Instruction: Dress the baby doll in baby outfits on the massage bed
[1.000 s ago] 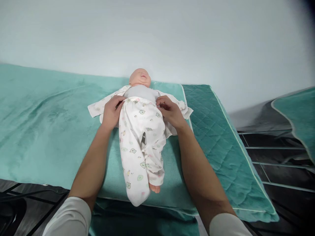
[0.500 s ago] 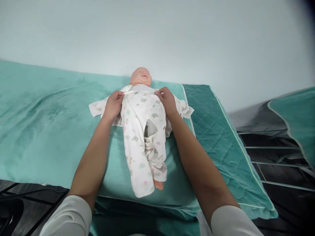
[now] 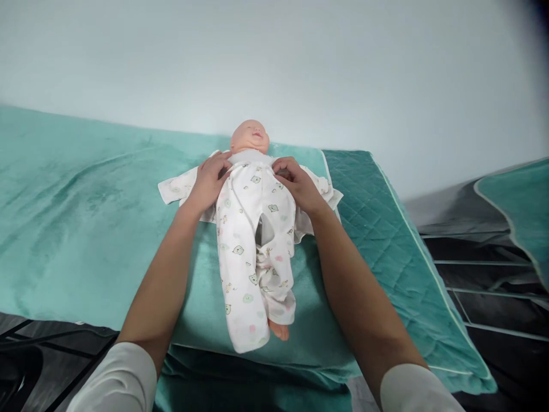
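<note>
A baby doll (image 3: 250, 136) lies on its back, head toward the wall, in a white top (image 3: 176, 186) whose sleeves spread to both sides. White printed trousers (image 3: 242, 246) cover its body from the chest down, with an opening at the crotch. One bare foot (image 3: 279, 331) sticks out of the right trouser leg; the other foot is hidden. My left hand (image 3: 211, 178) has its thumb and fingers closed at the left end of the waistband. At the right end, my right hand (image 3: 299, 182) grips the waistband with curled fingers.
The doll rests on a bed with a smooth green cover (image 3: 98, 229) and a darker quilted part (image 3: 377, 240) at right. A pale wall (image 3: 274, 63) stands behind. Metal bars (image 3: 480, 263) and another green cover (image 3: 518, 200) are at far right.
My left hand has shifted up and inward, its fingers now reaching over the top's chest. The right hand's fingers have curled in more at the waistband. The view has shifted slightly.
</note>
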`<state>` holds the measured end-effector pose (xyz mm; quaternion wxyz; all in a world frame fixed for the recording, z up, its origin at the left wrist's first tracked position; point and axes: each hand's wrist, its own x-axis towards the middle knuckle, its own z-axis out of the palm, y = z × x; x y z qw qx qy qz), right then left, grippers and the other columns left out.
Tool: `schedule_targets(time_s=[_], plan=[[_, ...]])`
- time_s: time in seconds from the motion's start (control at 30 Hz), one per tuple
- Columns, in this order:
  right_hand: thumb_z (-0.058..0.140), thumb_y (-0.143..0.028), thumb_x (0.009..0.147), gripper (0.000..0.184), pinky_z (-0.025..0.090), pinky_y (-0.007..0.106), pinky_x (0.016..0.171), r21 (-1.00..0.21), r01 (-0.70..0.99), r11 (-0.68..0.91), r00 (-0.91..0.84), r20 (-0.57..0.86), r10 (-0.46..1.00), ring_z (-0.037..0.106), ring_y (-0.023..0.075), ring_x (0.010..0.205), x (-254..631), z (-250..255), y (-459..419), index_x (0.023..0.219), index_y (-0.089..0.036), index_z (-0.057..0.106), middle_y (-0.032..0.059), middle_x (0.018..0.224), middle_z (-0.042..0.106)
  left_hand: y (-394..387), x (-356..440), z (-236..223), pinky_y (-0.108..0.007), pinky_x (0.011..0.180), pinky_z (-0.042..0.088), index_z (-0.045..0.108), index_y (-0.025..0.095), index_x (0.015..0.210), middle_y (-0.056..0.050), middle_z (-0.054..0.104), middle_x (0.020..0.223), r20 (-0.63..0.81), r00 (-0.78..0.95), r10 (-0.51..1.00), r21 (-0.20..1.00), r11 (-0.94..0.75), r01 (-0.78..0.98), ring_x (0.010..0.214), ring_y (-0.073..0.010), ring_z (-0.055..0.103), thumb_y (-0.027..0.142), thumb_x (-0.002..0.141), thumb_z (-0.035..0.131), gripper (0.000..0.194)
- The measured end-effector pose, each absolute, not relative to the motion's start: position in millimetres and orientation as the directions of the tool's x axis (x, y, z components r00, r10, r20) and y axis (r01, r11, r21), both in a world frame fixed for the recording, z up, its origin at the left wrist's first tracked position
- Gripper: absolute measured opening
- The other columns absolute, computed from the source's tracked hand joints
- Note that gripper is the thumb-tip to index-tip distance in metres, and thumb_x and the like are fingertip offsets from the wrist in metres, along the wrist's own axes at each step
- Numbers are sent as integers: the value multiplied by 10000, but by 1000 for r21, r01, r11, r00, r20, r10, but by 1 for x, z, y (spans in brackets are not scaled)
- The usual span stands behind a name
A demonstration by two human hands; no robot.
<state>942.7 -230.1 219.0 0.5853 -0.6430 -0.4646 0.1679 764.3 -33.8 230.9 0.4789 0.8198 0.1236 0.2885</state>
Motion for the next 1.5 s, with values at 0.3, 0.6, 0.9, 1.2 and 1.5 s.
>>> schedule_targets(time_s=[0.3,0.6,0.9,1.2,1.5], plan=[[804,-433,793,303,452,392,993,-912,407,55,371,220,902,577,261,1193,955,243,-211,810,-215,593,51,1357,628,-20,782,242,-329,933,441,559,215,733,-10,622,786,212,824,525,886,-459,65,933,-216,601,351,911,618,230],[818,-390,797,265,444,389,1000,-899,435,58,353,230,907,581,277,1235,953,255,-202,778,-209,625,47,1312,663,-11,800,234,-317,820,397,595,200,752,-10,554,722,226,767,600,919,-392,36,812,-194,513,351,898,675,226],[730,-375,874,230,479,393,945,-897,436,73,609,353,710,634,211,954,955,225,-184,786,-230,575,26,1037,722,-17,769,258,-322,963,445,593,191,780,-50,666,1170,75,921,383,915,-393,89,1135,-244,579,440,844,745,299],[777,-431,848,242,396,416,1087,-922,384,45,391,207,897,518,280,1324,948,249,-200,834,-225,650,18,1410,603,-17,770,254,-308,932,448,576,208,821,-37,670,988,144,906,397,917,-397,28,1057,-230,600,473,854,747,317],[762,-487,860,389,353,407,1148,-979,187,83,305,138,942,462,290,1421,957,246,-208,668,-183,613,23,1492,558,-20,784,242,-270,705,364,469,229,867,38,518,728,287,821,494,791,-606,88,713,-147,501,354,959,591,197]])
